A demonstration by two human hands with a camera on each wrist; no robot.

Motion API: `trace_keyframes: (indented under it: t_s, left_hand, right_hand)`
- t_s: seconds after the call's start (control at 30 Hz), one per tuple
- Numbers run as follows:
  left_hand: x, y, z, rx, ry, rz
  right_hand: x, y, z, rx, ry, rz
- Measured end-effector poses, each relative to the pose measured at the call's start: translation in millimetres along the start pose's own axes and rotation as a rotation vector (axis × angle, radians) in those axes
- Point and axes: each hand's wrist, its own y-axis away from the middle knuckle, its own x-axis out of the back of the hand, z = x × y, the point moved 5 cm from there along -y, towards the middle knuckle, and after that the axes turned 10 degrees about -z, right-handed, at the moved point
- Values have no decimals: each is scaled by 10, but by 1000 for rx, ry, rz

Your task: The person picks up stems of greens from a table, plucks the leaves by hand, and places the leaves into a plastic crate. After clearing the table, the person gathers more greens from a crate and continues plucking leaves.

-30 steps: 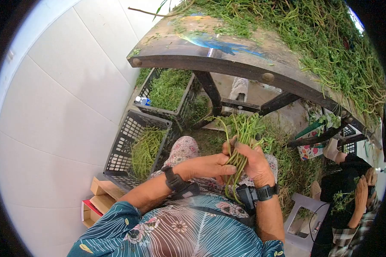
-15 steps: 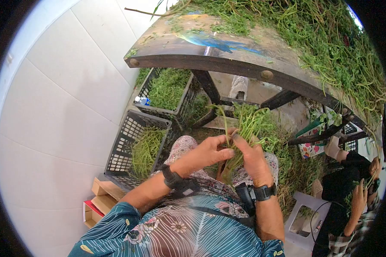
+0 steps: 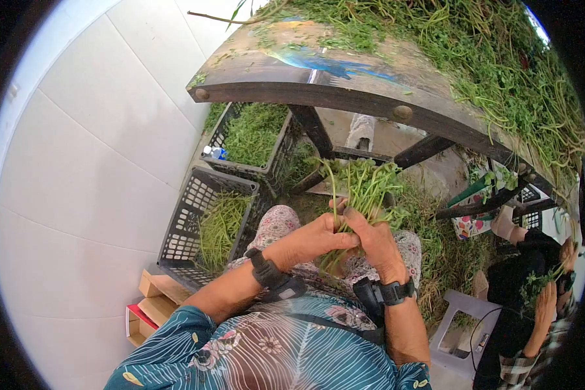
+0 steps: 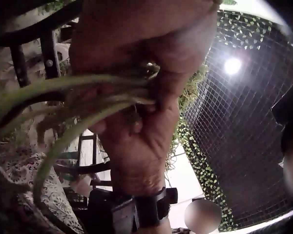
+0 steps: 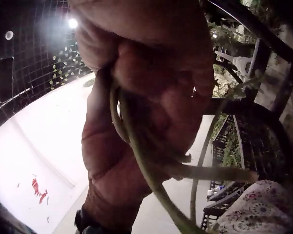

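Observation:
Both hands meet over the lap around a bunch of leafy green stems [image 3: 370,185]. My right hand [image 3: 378,246] grips the bunch, its leafy tops spreading above the fingers and its stalks hanging below. Right beside it, my left hand [image 3: 320,235] has its fingers curled at the stalks, with the thumb pointing across toward the right hand. A single stem [image 3: 333,179] stands up apart from the bunch, at the left fingertips. In the left wrist view, thick bent stalks [image 4: 63,141] trail out from between the hands. Cut stalk ends [image 5: 215,173] show in the right wrist view.
Ahead stands a wooden table [image 3: 292,91] heaped with greens [image 3: 481,65]. At left are a black crate [image 3: 182,221] of stems and another crate [image 3: 276,156] of leaves. Loose greens [image 3: 442,266] cover the floor at right, near a grey stool [image 3: 445,338] and another person's hand [image 3: 545,305].
The hands have shifted slightly left and down with the bunch since half a second ago. The long stalks that hung low one second ago no longer reach as far down.

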Motion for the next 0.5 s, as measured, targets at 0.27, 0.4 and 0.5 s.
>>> trace_keyframes:
  t_s: [0.27, 0.4, 0.5]
  left_hand:
    - [-14, 8, 26, -9, 53, -21]
    - [74, 51, 4, -25, 70, 103]
    - [139, 55, 66, -137, 93, 205]
  right_hand:
    - [36, 13, 84, -142, -44, -40]
    - [106, -51, 91, 49, -7, 48]
    - [216, -130, 226, 163, -113, 180]
